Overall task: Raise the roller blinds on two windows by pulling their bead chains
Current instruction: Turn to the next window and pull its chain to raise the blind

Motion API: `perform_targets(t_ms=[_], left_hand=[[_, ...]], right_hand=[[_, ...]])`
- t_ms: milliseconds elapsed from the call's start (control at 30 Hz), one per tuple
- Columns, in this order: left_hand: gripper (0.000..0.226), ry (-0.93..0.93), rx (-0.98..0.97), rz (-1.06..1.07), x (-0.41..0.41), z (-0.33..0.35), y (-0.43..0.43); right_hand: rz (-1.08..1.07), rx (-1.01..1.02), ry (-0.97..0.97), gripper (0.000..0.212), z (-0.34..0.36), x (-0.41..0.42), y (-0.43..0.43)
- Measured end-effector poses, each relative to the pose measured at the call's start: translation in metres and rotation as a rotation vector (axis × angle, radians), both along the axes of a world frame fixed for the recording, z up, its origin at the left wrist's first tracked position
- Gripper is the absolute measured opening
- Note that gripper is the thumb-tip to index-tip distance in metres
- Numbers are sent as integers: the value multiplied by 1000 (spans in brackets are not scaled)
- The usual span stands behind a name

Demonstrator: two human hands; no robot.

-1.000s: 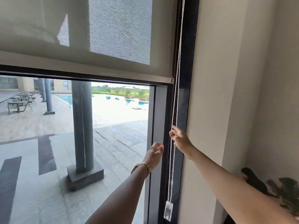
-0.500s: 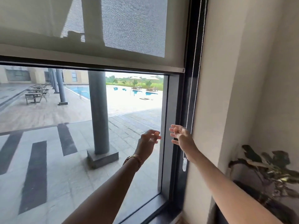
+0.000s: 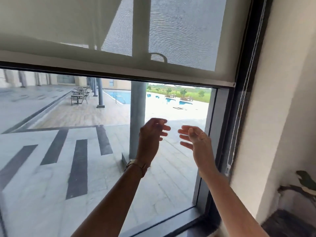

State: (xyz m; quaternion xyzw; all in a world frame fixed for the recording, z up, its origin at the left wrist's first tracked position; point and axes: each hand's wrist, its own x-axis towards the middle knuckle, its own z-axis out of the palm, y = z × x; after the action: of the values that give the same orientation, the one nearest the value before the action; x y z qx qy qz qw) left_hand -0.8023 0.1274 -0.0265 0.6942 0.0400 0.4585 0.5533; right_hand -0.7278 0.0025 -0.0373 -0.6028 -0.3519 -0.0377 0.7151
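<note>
The right hand [image 3: 196, 139] is raised in front of the window glass [image 3: 85, 168], palm turned inward, fingers spread wide and holding nothing; a thin ring shows on one finger. The left hand [image 3: 152, 134] is up beside it, a small gap between the two, its fingers loosely curled and likewise empty, with a watch [image 3: 130, 164] on the wrist. Neither hand touches anything.

The bead chain [image 3: 239, 113] hangs well to the right of the right hand, running down the dark window frame [image 3: 246, 69] at the window's right edge, free of both hands. Its lower end, with a small clear piece, sits low on the frame just beside the right forearm.

The roller blind [image 3: 68, 31] covers the upper part of the window; its bottom bar [image 3: 119, 72] crosses from the left edge to the right edge of the frame, above the hands. Below it the glass is uncovered, showing a paved terrace, a grey pillar [image 3: 137, 108] and a pool [image 3: 119, 96] outside.

To the right of the frame is a pale wall [image 3: 282, 100], and a leafy plant [image 3: 304, 185] stands in the lower right corner.
</note>
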Motion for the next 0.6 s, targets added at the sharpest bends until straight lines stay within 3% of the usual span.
perform_targets(t_ms=[267, 467, 600], left_hand=[[29, 19, 55, 134, -184, 6, 113], [21, 80, 46, 278, -358, -22, 204], [26, 102, -14, 442, -449, -41, 247]], right_hand=[[138, 36, -44, 32, 0, -160, 120], [454, 162, 140, 30, -44, -321, 228], [628, 129, 123, 27, -62, -413, 293]])
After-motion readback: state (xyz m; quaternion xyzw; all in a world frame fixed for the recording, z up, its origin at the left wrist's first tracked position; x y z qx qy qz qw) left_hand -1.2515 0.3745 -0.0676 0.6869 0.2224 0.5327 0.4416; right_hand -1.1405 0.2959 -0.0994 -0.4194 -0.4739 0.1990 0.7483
